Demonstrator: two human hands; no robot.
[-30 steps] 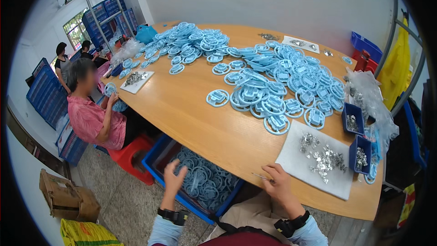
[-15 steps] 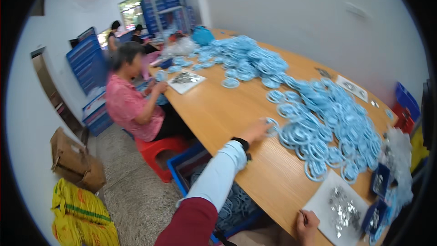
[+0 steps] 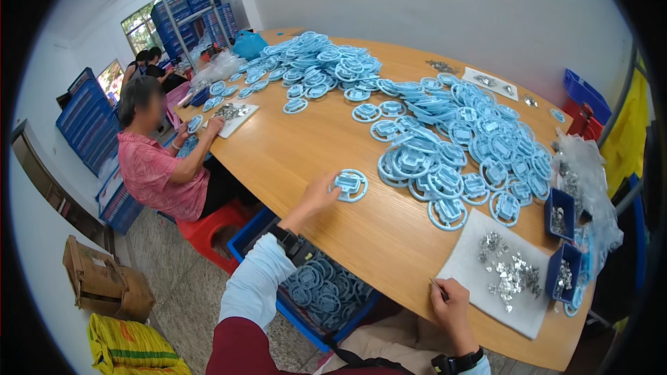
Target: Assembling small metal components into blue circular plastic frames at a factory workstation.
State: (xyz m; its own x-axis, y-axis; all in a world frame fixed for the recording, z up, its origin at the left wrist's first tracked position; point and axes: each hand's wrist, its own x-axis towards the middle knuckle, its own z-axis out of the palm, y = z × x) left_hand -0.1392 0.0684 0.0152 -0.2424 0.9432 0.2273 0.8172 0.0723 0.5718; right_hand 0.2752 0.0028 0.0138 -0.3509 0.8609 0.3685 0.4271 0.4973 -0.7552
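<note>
My left hand [image 3: 318, 198] is stretched forward over the table, its fingers gripping the left edge of a round light blue plastic part [image 3: 359, 187]. That part is a ring with a raised block in its middle. Close to the table's front edge, my right hand [image 3: 454, 307] is closed on a thin dark stick-like tool [image 3: 438, 287]; its exact kind is unclear. Beside this hand lies a white board [image 3: 458, 264] with small shiny metal pieces [image 3: 513, 279] scattered on it. A big heap of similar blue parts [image 3: 445, 156] spreads beyond both hands.
Two small dark blue bins [image 3: 572, 255] of metal pieces stand right of the board, near a clear plastic bag [image 3: 590, 184]. Below the table edge is a blue crate [image 3: 306, 319] of blue parts. A co-worker in pink [image 3: 163, 170] sits at the left on a red stool [image 3: 212, 239].
The view has shifted, so the table appears farther left. My left hand has drawn the blue part away from the heap, toward me. My right hand stays by the white board.
</note>
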